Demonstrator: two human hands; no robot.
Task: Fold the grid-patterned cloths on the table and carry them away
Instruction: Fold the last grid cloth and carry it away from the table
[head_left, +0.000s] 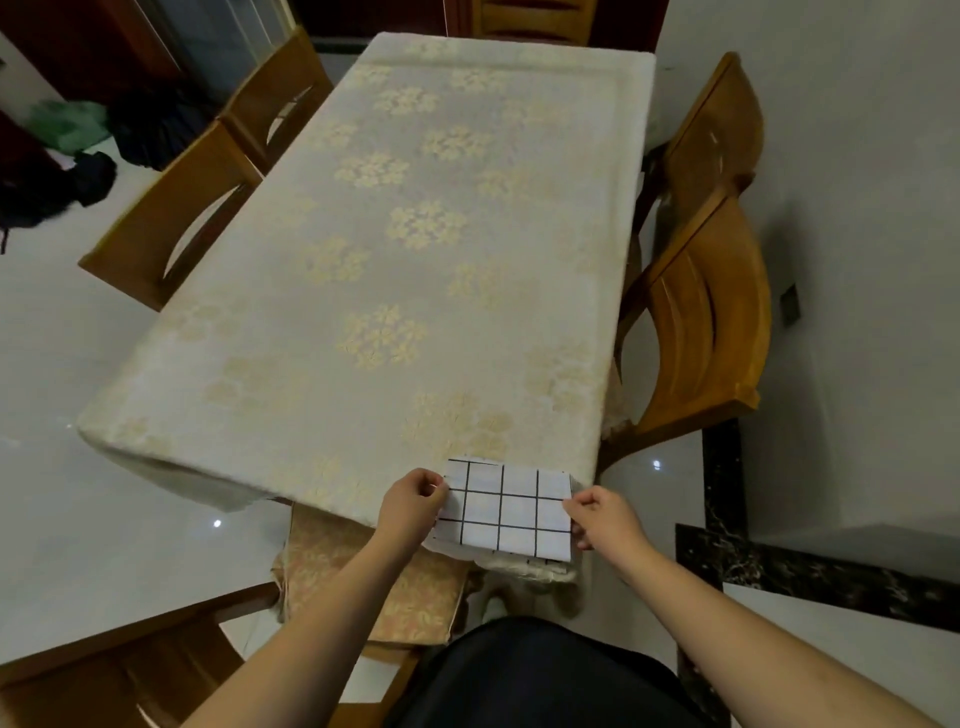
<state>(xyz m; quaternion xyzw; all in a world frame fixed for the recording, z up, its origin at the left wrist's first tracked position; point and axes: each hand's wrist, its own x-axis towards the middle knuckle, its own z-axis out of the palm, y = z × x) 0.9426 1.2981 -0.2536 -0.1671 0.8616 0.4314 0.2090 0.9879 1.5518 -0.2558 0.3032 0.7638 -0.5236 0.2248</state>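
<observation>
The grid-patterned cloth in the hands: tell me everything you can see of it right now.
The grid-patterned cloth is white with thin dark lines forming squares, and looks like soft fabric. It is folded into a compact, roughly square bundle, with more layers peeking out along its near edge. It sits at the near right corner of the table, partly overhanging the edge toward the person. The left hand pinches its left edge and the right hand pinches its right edge. Whether it is one cloth or several stacked cannot be told.

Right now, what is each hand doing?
Left hand: pinching the left edge of the folded grid cloth.
Right hand: gripping its right edge.
</observation>
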